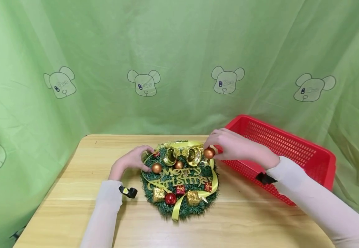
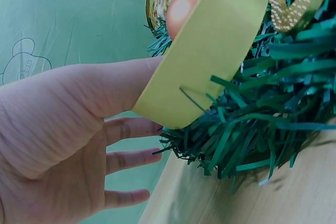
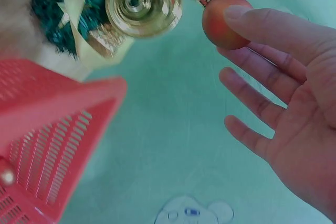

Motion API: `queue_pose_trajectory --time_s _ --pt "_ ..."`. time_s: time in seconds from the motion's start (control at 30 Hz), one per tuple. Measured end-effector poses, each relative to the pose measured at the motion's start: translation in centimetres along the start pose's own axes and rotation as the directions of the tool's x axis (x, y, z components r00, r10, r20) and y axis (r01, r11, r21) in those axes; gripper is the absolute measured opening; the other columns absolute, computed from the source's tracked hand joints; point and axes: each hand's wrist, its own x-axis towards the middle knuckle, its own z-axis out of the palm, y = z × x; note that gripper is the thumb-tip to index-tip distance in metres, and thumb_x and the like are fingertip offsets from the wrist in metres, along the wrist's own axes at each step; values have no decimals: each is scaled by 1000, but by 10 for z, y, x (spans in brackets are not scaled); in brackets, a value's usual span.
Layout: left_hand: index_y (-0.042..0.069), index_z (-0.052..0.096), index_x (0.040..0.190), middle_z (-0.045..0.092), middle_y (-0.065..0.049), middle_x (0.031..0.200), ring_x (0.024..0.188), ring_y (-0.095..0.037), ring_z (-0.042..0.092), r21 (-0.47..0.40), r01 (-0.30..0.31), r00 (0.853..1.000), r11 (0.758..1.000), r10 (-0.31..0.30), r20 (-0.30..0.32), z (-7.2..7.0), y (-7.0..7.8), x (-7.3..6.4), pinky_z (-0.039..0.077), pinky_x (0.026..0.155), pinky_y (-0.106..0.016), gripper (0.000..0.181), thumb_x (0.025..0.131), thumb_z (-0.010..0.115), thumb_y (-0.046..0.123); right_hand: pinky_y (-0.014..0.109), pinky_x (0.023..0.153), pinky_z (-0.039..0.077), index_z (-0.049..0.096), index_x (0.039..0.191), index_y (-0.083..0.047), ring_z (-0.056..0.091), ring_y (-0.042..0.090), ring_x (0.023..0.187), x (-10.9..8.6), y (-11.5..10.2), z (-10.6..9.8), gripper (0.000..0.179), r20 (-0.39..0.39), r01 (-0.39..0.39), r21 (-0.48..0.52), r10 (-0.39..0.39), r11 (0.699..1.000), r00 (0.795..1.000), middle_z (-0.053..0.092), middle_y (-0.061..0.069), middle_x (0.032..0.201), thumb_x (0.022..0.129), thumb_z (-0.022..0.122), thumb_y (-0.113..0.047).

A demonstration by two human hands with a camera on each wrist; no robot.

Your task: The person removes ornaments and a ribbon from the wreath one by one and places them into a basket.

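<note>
A green tinsel Christmas wreath [image 1: 185, 212] lies on the table, with gold bells [image 1: 194, 156], small gift boxes, baubles and gold "Merry Christmas" lettering. My left hand [image 1: 132, 159] holds its left edge, the thumb over the rim near a copper bauble [image 1: 156, 168]. In the left wrist view, yellow ribbon [image 2: 205, 56] covers part of the thumb, and the other fingers spread along the tinsel. At the wreath's upper right, my right hand [image 1: 233, 144] pinches another copper bauble [image 3: 223, 22] between thumb and fingers. That bauble's gold cap points toward the bells in the right wrist view.
A red plastic basket [image 1: 278, 134] with slotted walls stands at the table's right, partly behind my right forearm. Something small, round and shiny [image 3: 6, 176] shows inside it. A green curtain [image 1: 179, 41] hangs behind the wooden table [image 1: 229, 224].
</note>
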Motion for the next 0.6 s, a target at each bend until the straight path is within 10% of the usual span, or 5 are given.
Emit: queue_pose_trajectory --time_s 0.6 --pt "8 53 140 53 -15 148 142 -39 44 -4 5 1000 1000 -5 -9 0 1 -2 30 123 -61 82 68 92 13 54 97 53 76 112 -8 64 33 110 -23 50 -37 37 -57 -182 39 184 983 981 75 8 110 76 84 -1"
